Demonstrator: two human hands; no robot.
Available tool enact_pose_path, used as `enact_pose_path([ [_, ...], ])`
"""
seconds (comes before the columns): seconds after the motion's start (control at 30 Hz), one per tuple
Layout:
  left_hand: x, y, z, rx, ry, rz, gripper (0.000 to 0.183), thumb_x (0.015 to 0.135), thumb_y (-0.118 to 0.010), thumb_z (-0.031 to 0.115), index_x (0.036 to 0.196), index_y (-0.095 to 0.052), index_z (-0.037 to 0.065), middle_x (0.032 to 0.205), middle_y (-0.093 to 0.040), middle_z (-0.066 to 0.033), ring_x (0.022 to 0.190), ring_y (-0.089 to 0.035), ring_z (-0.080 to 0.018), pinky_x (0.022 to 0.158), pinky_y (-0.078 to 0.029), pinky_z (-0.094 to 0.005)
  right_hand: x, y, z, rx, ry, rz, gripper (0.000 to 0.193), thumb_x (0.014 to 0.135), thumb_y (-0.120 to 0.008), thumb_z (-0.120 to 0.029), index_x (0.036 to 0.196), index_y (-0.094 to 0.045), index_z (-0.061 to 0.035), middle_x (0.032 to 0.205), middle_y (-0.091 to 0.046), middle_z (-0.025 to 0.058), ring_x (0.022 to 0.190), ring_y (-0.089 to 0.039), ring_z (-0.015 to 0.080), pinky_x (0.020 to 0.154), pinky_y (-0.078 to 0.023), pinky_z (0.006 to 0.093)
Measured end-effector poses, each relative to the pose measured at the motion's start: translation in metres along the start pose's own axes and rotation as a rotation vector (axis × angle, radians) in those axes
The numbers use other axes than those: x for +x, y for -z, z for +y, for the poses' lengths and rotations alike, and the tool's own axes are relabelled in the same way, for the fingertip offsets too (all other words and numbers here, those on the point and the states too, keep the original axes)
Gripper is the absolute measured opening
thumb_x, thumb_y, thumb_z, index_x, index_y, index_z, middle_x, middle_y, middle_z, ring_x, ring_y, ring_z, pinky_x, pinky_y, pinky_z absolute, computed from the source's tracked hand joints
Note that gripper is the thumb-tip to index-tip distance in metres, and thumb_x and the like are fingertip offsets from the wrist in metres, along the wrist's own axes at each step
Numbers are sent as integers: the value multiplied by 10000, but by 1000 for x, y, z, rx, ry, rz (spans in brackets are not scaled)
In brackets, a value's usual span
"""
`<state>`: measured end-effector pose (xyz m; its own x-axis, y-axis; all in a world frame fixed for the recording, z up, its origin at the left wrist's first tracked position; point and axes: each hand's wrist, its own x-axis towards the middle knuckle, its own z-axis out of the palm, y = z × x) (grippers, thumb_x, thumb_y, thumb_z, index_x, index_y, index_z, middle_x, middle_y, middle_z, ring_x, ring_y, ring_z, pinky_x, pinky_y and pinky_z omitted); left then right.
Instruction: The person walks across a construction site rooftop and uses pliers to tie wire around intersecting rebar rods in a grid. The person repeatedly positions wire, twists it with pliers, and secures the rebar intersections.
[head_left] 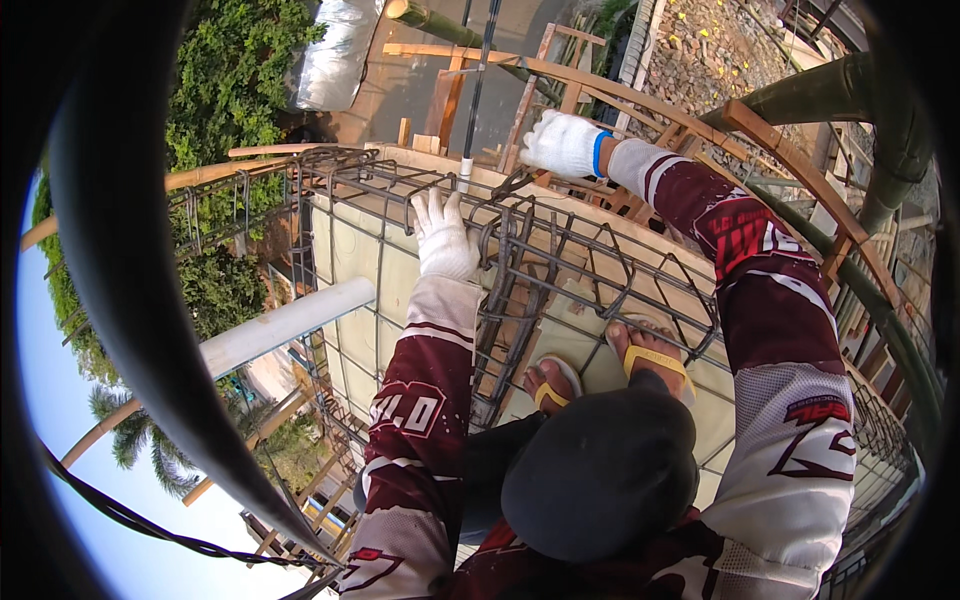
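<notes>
My left hand (446,240), in a white knit glove, rests against the steel rebar cage (555,250). Its fingers are stretched out and slightly apart over the bars, near a junction of several rods. Farther forward and to the right, my right hand (563,144) is raised just past the cage, wearing a white glove with a blue cuff. Its fingers are curled closed, and what they hold, if anything, is hidden. Below it a dark, thin metal piece (514,183) lies by the bars; I cannot tell its kind or whether the hand touches it.
My sandalled feet (655,358) stand on pale panels under a rebar grid. Timber formwork (620,215) edges the cage. Thick bamboo poles (820,95) and a curved wooden rail (640,95) cross the right side. A white pipe (290,320) juts out left; the ground lies far below.
</notes>
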<state>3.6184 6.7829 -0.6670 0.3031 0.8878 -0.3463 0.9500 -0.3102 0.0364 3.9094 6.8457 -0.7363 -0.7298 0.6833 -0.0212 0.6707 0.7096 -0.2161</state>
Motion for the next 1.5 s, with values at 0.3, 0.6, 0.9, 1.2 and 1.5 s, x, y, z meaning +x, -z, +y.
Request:
enact_pose_path([
  [0.3, 2, 14, 10, 37, 34, -90, 727, 842, -718, 166, 1502, -418, 112, 1644, -246, -223, 1545, -98, -498, 1225, -211, -623, -3, -9, 15, 151, -84, -219, 355, 992, -567, -351, 1108, -730, -58, 962, -745, 127, 930, -712, 343, 863, -541, 446],
  [0.6, 61, 63, 41, -273, 82, -129, 501, 901, -613, 239, 1364, -611, 50, 1337, -630, -270, 1222, -619, -426, 1075, -476, -447, -12, 10, -4, 488, -290, -470, 615, 1007, -439, -555, 1108, -760, -40, 1077, -744, 225, 1021, -708, 422, 877, -556, 508],
  [0.9, 107, 5, 106, -83, -106, -400, 792, 553, -936, 307, 1222, -669, -22, 1200, -704, -242, 1153, -672, -372, 1001, -529, -434, -2, 13, -10, 489, -316, -436, 394, 835, -721, -343, 1104, -781, -61, 1116, -757, 200, 1020, -732, 390, 851, -581, 477],
  [1.2, 121, -33, 94, -300, -162, -456, 402, 768, -760, 192, 1146, -719, 61, 1088, -740, -212, 1069, -705, -371, 920, -545, -415, -41, 35, 19, 847, -403, -484, 450, 812, -728, -388, 996, -763, 22, 801, -739, 141, 725, -704, 325, 679, -552, 448],
  [1.5, 127, -70, 75, -561, -239, -300, 386, 801, -729, 182, 1156, -718, 30, 1141, -719, -249, 1117, -677, -393, 966, -546, -441, -33, 68, -39, 42, -262, -90, 520, 869, -681, -319, 1292, -652, -18, 1226, -700, 196, 1123, -665, 353, 1074, -405, 574],
])
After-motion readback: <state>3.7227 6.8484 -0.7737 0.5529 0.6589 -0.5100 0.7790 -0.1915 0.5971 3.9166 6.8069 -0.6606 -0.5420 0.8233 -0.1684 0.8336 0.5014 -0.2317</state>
